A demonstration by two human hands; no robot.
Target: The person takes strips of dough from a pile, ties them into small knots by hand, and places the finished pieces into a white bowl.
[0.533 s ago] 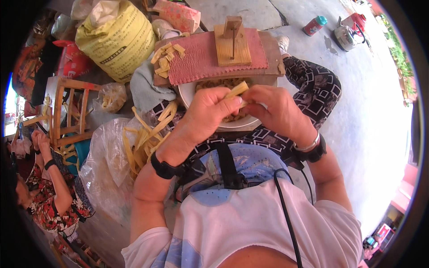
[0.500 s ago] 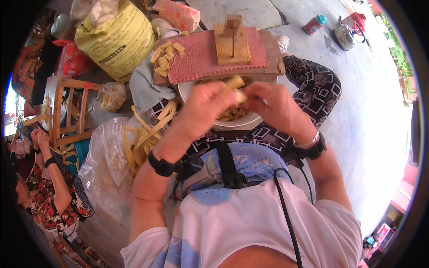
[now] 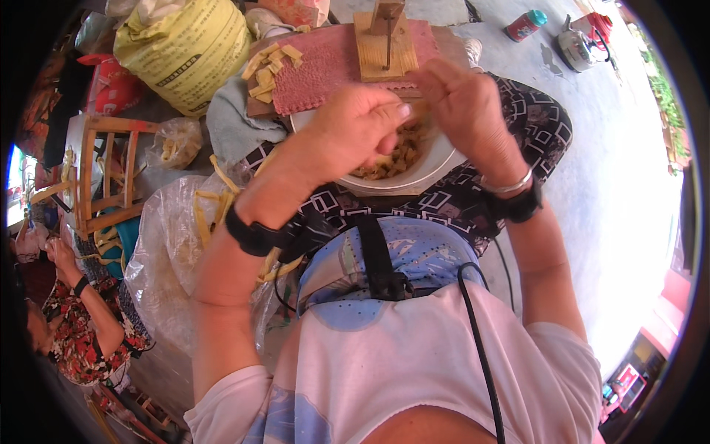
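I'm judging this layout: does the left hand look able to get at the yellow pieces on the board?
Probably yes: the yellow pieces lie uncovered, and nothing seems to stand between them and the left hand.

- I see a white short-sleeved shirt (image 3: 392, 359) with pale blue patches.
- At the waist I get blue patterned fabric (image 3: 438, 250) with dark dots, crossed by a broad black strap (image 3: 376, 255).
- I can follow a black cable (image 3: 473, 325) along the shirt's right side.
- I make out a black left wristband (image 3: 250, 235), a black right wristband (image 3: 525, 204) and a silvery bangle (image 3: 510, 187).
- My view shows dark trousers (image 3: 543, 122) printed with white square outlines.
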